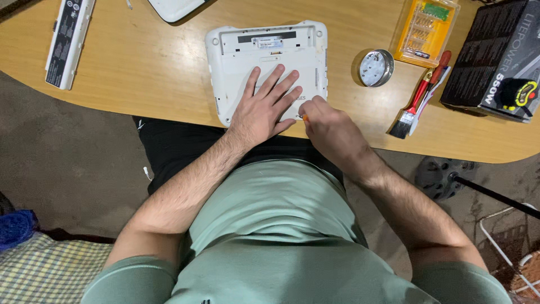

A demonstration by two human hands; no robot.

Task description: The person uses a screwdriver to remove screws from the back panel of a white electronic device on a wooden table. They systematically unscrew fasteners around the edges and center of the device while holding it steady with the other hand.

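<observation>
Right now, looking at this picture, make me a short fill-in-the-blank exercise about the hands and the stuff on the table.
1. The left hand lies flat on the white ____ turned underside up.
2. The right hand holds a small tool with an ____ tip against the device's near edge.
3. The paintbrush with the red handle lies right of the round ____ tin.
4. The long white battery pack lies at the table's far ____ side.

Missing words: laptop; orange; metal; left
</observation>
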